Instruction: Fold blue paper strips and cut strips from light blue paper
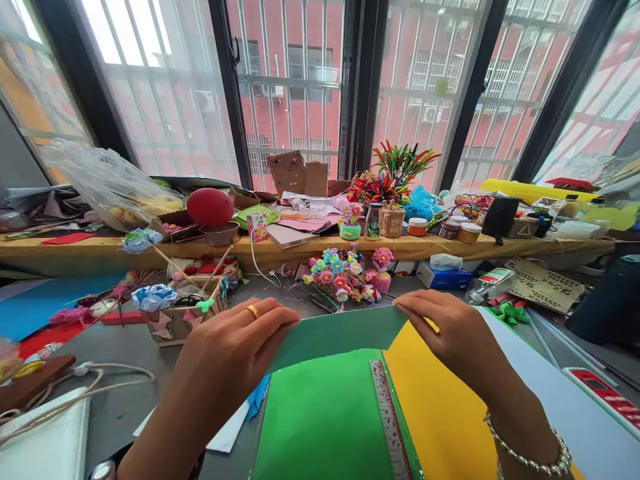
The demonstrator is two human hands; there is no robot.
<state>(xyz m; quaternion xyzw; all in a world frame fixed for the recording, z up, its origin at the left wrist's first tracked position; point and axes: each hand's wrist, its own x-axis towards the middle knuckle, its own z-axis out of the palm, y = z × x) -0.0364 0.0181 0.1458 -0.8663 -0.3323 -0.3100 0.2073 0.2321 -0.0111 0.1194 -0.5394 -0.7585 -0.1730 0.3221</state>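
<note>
A strip of green paper (345,337) is stretched out level between my two hands, above the table. My left hand (240,343), with a gold ring, pinches its left end. At the upper right corner, my right hand (440,320) grips it between thumb and fingers; a beaded bracelet circles that wrist. Below the strip lies a bright green sheet (320,420), with a clear ruler (390,420) along its right side. A yellow sheet (440,407) and a white sheet (540,393) lie to the right, partly under my right forearm.
Behind my hands stand a basket of fluffy flowers (340,273) and a cardboard box (175,323) with blue paper flowers. A tissue box (444,275) and a clear bottle (490,285) are at right. Craft supplies crowd the window ledge (280,253).
</note>
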